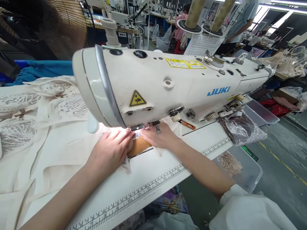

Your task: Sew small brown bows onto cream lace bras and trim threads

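On the white, ruler-edged desk [148, 166], cream fabric [72, 150] is touched by left hand [109, 150] and right hand [159, 135]; neither grip's closure can be discerned. Grey workshop floor [290, 140] is seen beyond.

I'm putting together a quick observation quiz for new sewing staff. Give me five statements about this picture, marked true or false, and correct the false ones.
1. The left hand and right hand are both near the front end of the sewing machine. True.
2. The JUKI lettering is red. False: the lettering is blue.
3. A printed ruler scale runs along the table's near edge. True.
4. The lace pieces lie right of the right hand. False: the lace pieces lie left of the machine.
5. The warning triangle is yellow and black. True.
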Motion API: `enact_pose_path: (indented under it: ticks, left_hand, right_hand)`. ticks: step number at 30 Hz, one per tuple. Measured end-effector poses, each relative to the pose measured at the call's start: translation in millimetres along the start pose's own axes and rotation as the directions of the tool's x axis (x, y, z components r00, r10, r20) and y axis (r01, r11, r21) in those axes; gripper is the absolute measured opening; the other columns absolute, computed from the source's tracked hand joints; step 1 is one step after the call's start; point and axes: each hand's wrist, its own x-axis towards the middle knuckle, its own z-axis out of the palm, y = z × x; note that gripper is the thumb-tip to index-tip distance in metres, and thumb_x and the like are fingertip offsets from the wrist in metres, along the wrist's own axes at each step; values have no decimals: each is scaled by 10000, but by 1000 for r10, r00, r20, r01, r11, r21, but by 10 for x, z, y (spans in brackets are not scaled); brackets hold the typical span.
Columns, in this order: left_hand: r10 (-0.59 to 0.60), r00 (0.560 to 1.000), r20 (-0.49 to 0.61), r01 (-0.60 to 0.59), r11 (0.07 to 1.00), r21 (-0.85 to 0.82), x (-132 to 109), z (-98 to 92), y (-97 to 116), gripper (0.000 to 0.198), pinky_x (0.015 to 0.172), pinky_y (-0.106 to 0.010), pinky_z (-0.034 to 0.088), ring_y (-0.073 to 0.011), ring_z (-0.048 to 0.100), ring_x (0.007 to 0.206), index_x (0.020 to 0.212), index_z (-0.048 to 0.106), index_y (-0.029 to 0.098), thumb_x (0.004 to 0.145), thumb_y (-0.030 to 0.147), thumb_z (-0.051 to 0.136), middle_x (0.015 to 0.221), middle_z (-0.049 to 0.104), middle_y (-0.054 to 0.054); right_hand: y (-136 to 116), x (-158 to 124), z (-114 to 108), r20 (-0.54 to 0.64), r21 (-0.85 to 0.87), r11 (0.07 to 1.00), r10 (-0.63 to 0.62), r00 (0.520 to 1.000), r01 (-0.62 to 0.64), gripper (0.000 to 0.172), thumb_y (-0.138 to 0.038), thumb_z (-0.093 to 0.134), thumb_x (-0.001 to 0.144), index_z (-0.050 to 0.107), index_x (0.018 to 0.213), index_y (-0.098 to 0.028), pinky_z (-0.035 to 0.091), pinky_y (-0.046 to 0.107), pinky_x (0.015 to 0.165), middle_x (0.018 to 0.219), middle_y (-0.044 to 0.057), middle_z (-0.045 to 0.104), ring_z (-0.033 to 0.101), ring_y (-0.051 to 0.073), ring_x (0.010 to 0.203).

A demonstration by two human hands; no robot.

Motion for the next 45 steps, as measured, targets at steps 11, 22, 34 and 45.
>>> enact_pose_path:
  ticks: [11, 22, 34, 45]
  left_hand:
    - [10, 1000, -15, -10, 1000, 12, 4, -12, 2, 419, 767, -418, 458, -294, 622, 979, 1281, 635, 117, 976, 170, 353, 1206, 722, -126]
    - [-19, 1000, 19, 19, 1000, -15, -11, 21, -19, 435, 794, -418, 478, -288, 635, 1045, 1296, 639, 147, 960, 151, 363, 1226, 718, -121]
    - [-24, 999, 49, 26, 999, -42, -33, 37, -43, 458, 787, -428, 473, -297, 649, 1068, 1344, 624, 173, 984, 196, 341, 1308, 688, -129]
    - [0, 998, 59, -1, 1000, 19, -20, -17, -39, 435, 763, -422, 489, -309, 658, 1081, 1316, 623, 136, 994, 180, 334, 1271, 696, -155]
  right_hand:
    - [-28, -4, -77, -3, -2, 1000, 6, 1000, -6, 332, -107, 319, 974, 634, 912, -192, 201, 316, 547, 812, 21, 679, 483, 132, 637]
    - [-34, 7, -74, 20, -21, 999, 45, 999, -44, 362, -182, 296, 1010, 655, 971, -202, 246, 325, 567, 851, 30, 691, 543, 161, 727]
    - [-29, 2, -7, 71, -48, 998, 31, 997, -28, 382, -101, 281, 975, 634, 1073, -208, 303, 326, 585, 997, 65, 694, 568, 182, 820]
    - [-46, -31, -26, 52, -91, 996, -10, 999, 15, 421, -48, 241, 975, 628, 1082, -175, 310, 329, 633, 1064, 67, 692, 578, 177, 886]
